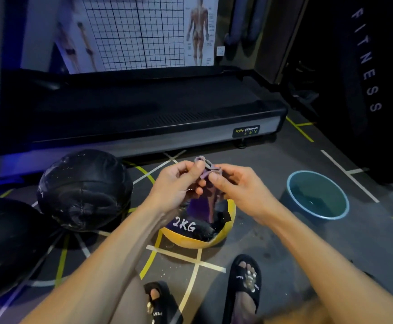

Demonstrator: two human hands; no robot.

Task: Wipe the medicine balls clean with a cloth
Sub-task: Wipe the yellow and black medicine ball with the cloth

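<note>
Both my hands hold a purple cloth point(208, 197) up over the floor. My left hand point(179, 181) pinches its top edge, and my right hand point(235, 183) pinches the same edge beside it. The cloth hangs down in front of a yellow and black medicine ball point(190, 232) marked 2KG, which lies on the floor under my hands. A black medicine ball point(83, 190) with pale smears sits to the left. Another black ball point(6, 249) lies at the far left, cut off by the frame edge.
A teal basin point(318, 195) with water stands on the floor to the right. A treadmill point(144, 113) runs across behind the balls. My feet in black slides point(244, 284) are at the bottom. The grey floor has yellow and white lines.
</note>
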